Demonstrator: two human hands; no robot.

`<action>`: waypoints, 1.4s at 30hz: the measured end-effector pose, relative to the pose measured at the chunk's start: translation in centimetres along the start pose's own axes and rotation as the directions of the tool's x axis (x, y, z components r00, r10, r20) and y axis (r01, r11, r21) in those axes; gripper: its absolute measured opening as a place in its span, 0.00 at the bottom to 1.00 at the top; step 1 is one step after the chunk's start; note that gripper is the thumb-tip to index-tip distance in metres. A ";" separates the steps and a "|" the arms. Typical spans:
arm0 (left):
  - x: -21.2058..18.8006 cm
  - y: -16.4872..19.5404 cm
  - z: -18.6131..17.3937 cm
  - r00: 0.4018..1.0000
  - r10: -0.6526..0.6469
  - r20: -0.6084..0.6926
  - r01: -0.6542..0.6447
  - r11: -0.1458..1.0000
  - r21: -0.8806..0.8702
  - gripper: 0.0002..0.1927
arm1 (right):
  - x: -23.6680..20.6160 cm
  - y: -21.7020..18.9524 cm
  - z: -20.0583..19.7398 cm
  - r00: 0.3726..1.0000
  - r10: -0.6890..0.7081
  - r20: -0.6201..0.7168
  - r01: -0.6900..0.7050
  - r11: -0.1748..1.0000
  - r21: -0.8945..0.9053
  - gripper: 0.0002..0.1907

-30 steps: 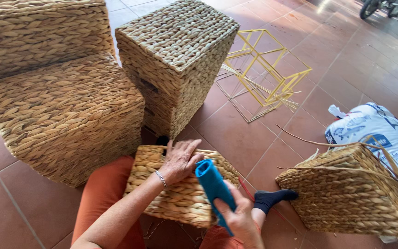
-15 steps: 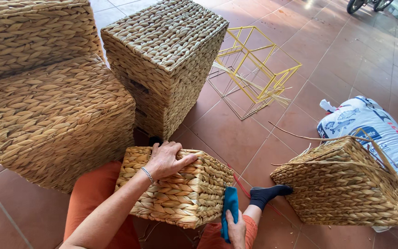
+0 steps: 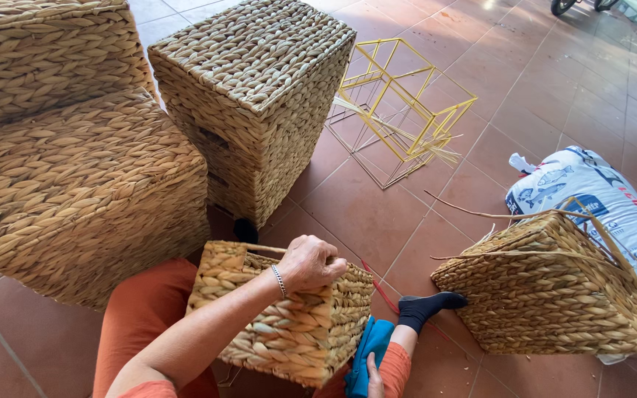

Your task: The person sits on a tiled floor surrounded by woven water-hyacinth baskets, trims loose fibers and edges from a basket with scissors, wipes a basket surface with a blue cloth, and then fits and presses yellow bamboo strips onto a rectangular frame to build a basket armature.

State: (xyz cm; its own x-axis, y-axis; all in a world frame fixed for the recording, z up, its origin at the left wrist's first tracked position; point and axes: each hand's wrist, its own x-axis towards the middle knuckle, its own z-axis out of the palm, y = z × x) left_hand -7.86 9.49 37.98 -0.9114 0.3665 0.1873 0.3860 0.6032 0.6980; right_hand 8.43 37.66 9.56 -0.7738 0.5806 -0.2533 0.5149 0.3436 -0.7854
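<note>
A small woven straw basket [image 3: 289,324] rests on my lap, between my orange trouser legs. My left hand [image 3: 310,264] lies on its top edge with the fingers curled over the rim, a thin bracelet at the wrist. My right hand [image 3: 374,382] is at the bottom edge of the view, pressed against a blue rolled cloth [image 3: 369,352] that sits beside the basket near my knee. Only part of that hand shows.
Three large woven baskets stand ahead: one at left [image 3: 75,191], one behind it [image 3: 38,51], a tall one [image 3: 259,96] in the middle. A yellow wire frame [image 3: 407,103] lies on the red tiles. An unfinished basket [image 3: 547,287] and a printed white sack [image 3: 599,199] are at right.
My right hand has lowered the blue roll from in front of the basket down beside my knee. My left hand has shifted from flat on the basket top to curled over its rim.
</note>
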 end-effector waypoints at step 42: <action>-16.7 -20.8 11.7 0.775 -0.626 0.089 0.632 0.773 -0.063 0.18 | -12.5 -17.0 0.3 0.514 -0.755 0.408 0.857 0.430 -0.283 0.45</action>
State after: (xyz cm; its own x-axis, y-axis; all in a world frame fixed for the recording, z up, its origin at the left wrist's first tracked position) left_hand 1.03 -0.85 12.26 -0.9350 -0.0306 -0.3533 -0.2862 0.6533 0.7009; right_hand 9.21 24.30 25.89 -0.9366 -0.2621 0.2325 -0.3372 0.8546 -0.3950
